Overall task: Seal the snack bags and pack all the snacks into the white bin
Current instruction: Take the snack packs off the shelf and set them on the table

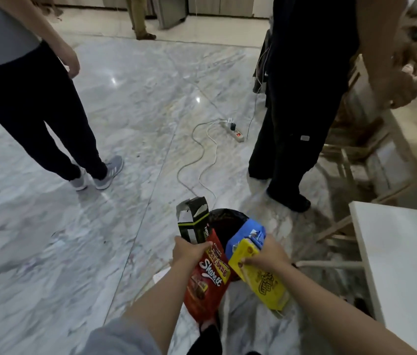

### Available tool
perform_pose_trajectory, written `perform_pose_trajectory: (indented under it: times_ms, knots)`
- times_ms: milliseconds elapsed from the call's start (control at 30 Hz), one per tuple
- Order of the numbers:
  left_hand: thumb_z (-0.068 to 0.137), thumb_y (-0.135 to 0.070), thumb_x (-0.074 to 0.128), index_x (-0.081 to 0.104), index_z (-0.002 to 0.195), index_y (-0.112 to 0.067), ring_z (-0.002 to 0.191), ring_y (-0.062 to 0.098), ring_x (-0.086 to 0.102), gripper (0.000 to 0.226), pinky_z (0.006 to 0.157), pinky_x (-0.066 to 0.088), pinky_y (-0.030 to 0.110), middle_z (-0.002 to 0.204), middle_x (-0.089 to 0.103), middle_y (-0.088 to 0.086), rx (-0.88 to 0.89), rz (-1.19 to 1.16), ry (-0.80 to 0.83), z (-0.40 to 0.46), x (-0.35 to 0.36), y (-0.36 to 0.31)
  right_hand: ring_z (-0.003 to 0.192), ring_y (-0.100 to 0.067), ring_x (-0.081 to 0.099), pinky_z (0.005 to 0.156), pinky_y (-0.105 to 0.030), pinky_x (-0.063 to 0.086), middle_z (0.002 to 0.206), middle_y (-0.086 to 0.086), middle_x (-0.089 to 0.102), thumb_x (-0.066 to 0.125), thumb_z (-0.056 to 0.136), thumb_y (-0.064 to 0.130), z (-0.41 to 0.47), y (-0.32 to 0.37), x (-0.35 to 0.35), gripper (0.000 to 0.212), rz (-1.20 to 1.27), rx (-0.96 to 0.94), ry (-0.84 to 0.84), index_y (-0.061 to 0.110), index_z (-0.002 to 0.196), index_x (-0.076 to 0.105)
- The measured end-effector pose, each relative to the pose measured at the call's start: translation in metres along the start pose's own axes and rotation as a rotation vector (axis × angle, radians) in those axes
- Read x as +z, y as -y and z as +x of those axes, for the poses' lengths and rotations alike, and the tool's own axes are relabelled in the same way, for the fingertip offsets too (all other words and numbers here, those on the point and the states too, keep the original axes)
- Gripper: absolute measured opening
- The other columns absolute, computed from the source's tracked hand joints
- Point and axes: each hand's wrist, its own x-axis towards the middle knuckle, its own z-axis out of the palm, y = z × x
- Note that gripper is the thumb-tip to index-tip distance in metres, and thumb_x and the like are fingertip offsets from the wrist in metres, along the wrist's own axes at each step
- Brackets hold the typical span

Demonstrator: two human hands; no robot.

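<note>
I am gripping the red bag [208, 275] and black box [193, 221] in my left hand [189, 249] and pinching the yellow pack [258, 272] and blue bag [247, 235] in my right hand [270, 254], hands apart above the floor [125, 111], no white bin showing, risking a loose, doubled-up grip spilling unsealed snacks.

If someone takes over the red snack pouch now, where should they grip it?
Probably the lower half of the red snack pouch, pinched flat from below. It hangs upright, the left hand grips its top beside the black carton, and the bottom hangs free.

A power strip [235, 129] with its white cable [197, 160] lies on the marble floor [48, 239].
</note>
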Motion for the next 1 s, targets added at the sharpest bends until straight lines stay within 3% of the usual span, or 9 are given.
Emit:
perform_pose_trajectory:
  times_ms: [133, 300, 533, 667, 767, 900, 1000]
  knots:
    - [0.056, -0.042, 0.087, 0.042, 0.104, -0.013, 0.089, 0.027, 0.060, 0.072, 0.079, 0.052, 0.040, 0.097, 0.060, 0.004, -0.027, -0.001, 0.024, -0.012, 0.005, -0.037, 0.109, -0.025, 0.055, 0.078, -0.035, 0.053, 0.129, -0.007, 0.051, 0.085, 0.054, 0.053, 0.050, 0.000, 0.016, 0.100, -0.012, 0.051, 0.059, 0.012, 0.132, 0.039]
    - [0.062, -0.034, 0.087, 0.038, 0.102, -0.013, 0.090, 0.028, 0.060, 0.066, 0.082, 0.052, 0.042, 0.097, 0.058, 0.005, -0.080, 0.066, 0.050, 0.041, 0.042, -0.025, 0.127, -0.031, 0.043, 0.092, -0.039, 0.049, 0.148, -0.014, 0.027, 0.083, 0.055, 0.056, 0.119, -0.013, 0.050, 0.123, -0.095, 0.177, 0.127, 0.013, 0.149, 0.016]
    - [0.061, -0.037, 0.087, 0.046, 0.117, -0.006, 0.104, 0.033, 0.061, 0.076, 0.086, 0.051, 0.041, 0.114, 0.062, 0.012, -0.131, 0.099, 0.075, 0.143, 0.117, 0.011, 0.129, -0.037, 0.040, 0.094, -0.042, 0.047, 0.147, -0.018, 0.029, 0.085, 0.060, 0.048, 0.232, -0.043, 0.107, 0.123, -0.201, 0.188, 0.165, 0.013, 0.150, 0.010]
    - [0.044, -0.065, 0.079, 0.053, 0.116, -0.007, 0.099, 0.030, 0.064, 0.096, 0.084, 0.054, 0.042, 0.112, 0.066, 0.011, -0.136, 0.170, 0.130, 0.210, 0.161, 0.044, 0.131, -0.039, 0.037, 0.097, -0.043, 0.045, 0.148, -0.020, 0.025, 0.083, 0.060, 0.053, 0.283, -0.059, 0.128, 0.126, -0.303, 0.153, 0.181, 0.014, 0.151, 0.005]
    - [0.057, -0.064, 0.076, 0.045, 0.126, -0.001, 0.113, 0.033, 0.057, 0.098, 0.092, 0.048, 0.038, 0.123, 0.058, 0.013, -0.149, 0.199, 0.147, 0.216, 0.172, 0.033, 0.131, -0.039, 0.037, 0.098, -0.042, 0.042, 0.146, -0.022, 0.030, 0.077, 0.066, 0.056, 0.308, -0.069, 0.139, 0.119, -0.271, 0.080, 0.148, 0.014, 0.151, 0.006]
    - [0.079, -0.047, 0.069, 0.042, 0.128, 0.000, 0.119, 0.031, 0.053, 0.072, 0.099, 0.042, 0.037, 0.129, 0.055, 0.015, -0.125, 0.210, 0.141, 0.212, 0.172, 0.020, 0.133, -0.036, 0.037, 0.107, -0.042, 0.038, 0.147, -0.020, 0.033, 0.065, 0.082, 0.050, 0.312, -0.071, 0.134, 0.096, -0.129, 0.011, 0.140, 0.010, 0.151, 0.011]
    - [0.085, -0.049, 0.062, 0.032, 0.138, -0.002, 0.125, 0.033, 0.047, 0.077, 0.102, 0.041, 0.039, 0.137, 0.047, 0.016, -0.136, 0.212, 0.167, 0.197, 0.161, 0.009, 0.137, -0.033, 0.033, 0.110, -0.043, 0.034, 0.151, -0.015, 0.030, 0.058, 0.090, 0.044, 0.295, -0.066, 0.119, 0.082, -0.083, -0.005, 0.162, 0.012, 0.151, 0.014]
